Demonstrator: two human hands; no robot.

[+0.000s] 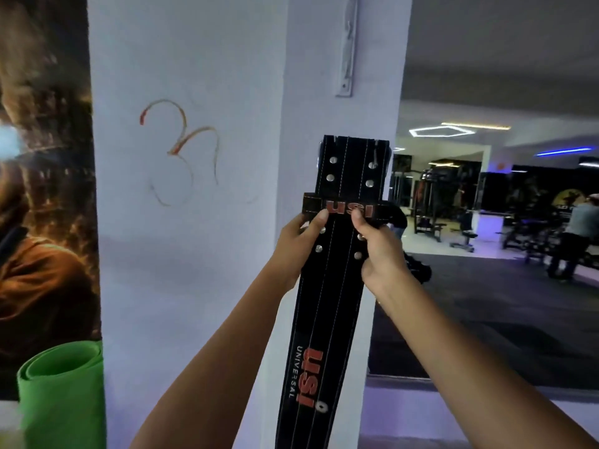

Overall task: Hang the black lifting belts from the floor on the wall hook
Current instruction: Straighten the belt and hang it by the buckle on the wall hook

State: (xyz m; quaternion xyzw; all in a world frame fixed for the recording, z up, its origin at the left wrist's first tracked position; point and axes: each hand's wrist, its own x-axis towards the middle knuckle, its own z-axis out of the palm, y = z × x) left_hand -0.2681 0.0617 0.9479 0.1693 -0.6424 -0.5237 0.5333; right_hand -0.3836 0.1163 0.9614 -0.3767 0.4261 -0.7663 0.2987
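A black lifting belt [327,312] with red and white lettering hangs lengthwise in front of the white pillar [324,76]. Its buckle end points up, studded with metal rivets, and a loop with red letters crosses it. My left hand [299,244] grips the belt's left edge just under that loop. My right hand [377,247] holds the right edge at the same height, thumb on the loop. A pale metal hook strip [347,47] is fixed to the pillar above the belt's top, apart from it.
A rolled green mat [61,393] stands at the lower left, in front of a dark poster [42,189]. To the right the gym floor opens out with benches and machines [434,202]. A person [570,234] stands at the far right.
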